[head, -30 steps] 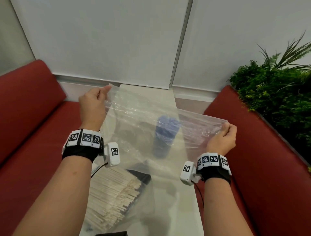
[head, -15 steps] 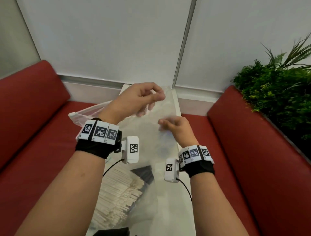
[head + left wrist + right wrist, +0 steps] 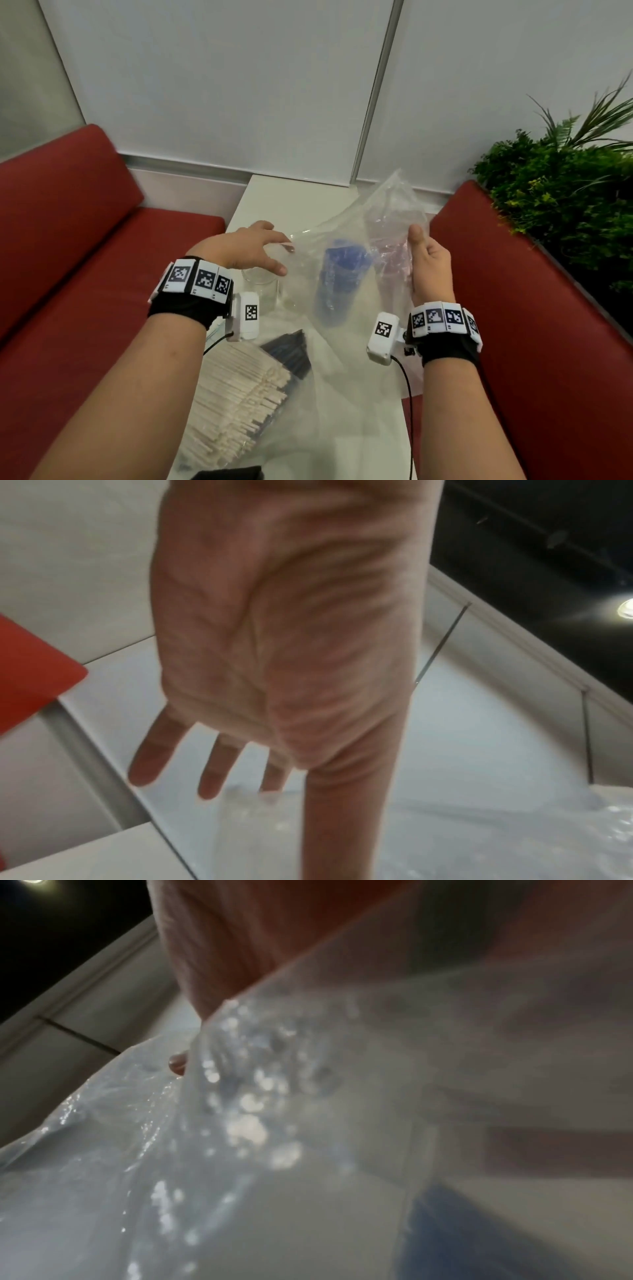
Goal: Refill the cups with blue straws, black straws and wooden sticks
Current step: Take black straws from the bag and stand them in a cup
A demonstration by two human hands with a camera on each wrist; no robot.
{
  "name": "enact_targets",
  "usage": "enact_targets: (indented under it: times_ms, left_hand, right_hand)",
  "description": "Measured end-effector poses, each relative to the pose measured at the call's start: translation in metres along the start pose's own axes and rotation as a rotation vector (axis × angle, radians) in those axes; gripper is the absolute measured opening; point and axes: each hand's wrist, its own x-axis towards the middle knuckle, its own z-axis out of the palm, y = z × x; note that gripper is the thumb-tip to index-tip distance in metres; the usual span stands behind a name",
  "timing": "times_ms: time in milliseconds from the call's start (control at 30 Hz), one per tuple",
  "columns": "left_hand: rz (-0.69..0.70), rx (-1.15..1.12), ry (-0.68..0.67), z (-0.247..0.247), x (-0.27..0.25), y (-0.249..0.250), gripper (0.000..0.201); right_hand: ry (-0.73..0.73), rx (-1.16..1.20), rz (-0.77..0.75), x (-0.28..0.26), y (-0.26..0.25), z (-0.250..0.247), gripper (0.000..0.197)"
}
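The right hand (image 3: 430, 265) grips a clear bag (image 3: 383, 219), thumb up and fingers curled round its crumpled edge, holding it over the white table (image 3: 274, 198). Through the plastic shows a cup (image 3: 337, 291) full of blue straws (image 3: 346, 262), standing upright mid-table. The left hand (image 3: 251, 250) hovers with its fingers (image 3: 150, 753) spread and relaxed above an empty glass cup (image 3: 262, 291), holding nothing, while wooden sticks (image 3: 233, 397) and black straws (image 3: 289, 351) lie bagged at the near end of the table.
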Motion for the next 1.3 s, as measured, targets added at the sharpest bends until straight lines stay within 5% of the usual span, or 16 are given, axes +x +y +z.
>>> enact_targets:
  times_ms: [133, 200, 300, 367, 433, 567, 700, 900, 1067, 1200, 1300]
  left_hand:
    - [0.114, -0.390, 0.155, -0.003, 0.003, -0.011, 0.045]
    - [0.174, -0.653, 0.235, -0.008, 0.002, -0.012, 0.047]
    - [0.248, -0.807, 0.385, -0.017, 0.001, -0.009, 0.044]
    - [0.274, -0.790, 0.399, -0.022, 0.001, -0.006, 0.042]
    - [0.305, -0.774, 0.362, -0.025, -0.001, -0.002, 0.040]
    - [0.295, -0.755, 0.402, -0.028, -0.006, 0.001, 0.036]
    - [0.252, -0.670, 0.464, -0.039, -0.015, -0.007, 0.033]
    - [0.354, -0.701, 0.448, -0.057, -0.036, -0.007, 0.020]
    - [0.615, -1.214, 0.544, -0.050, -0.026, 0.010, 0.039]
    - [0.433, -1.219, 0.400, -0.026, -0.009, 0.009, 0.042]
    - [0.386, -1.275, 0.497, -0.016, 0.002, 0.005, 0.020]
  right_hand:
    - [0.011, -0.116, -0.016, -0.002, 0.000, -0.018, 0.045]
    - [-0.028, -0.224, -0.033, 0.001, -0.003, -0.028, 0.018]
    - [-0.122, -0.321, -0.025, 0.008, -0.013, -0.038, 0.087]
    - [-0.183, -0.391, -0.054, 0.012, -0.026, -0.037, 0.103]
    - [-0.279, -0.508, -0.070, 0.016, -0.034, -0.032, 0.096]
    - [-0.427, -0.658, -0.032, 0.019, -0.031, -0.027, 0.027]
    - [-0.382, -0.702, -0.008, 0.021, -0.029, -0.036, 0.030]
    - [-0.308, -0.261, -0.136, 0.018, -0.048, -0.052, 0.031]
    - [-0.195, 0.178, -0.209, 0.013, -0.065, -0.032, 0.019]
    - [-0.064, 0.258, -0.294, 0.015, -0.074, -0.020, 0.022]
    - [-0.121, 0.179, -0.131, 0.015, -0.064, -0.024, 0.042]
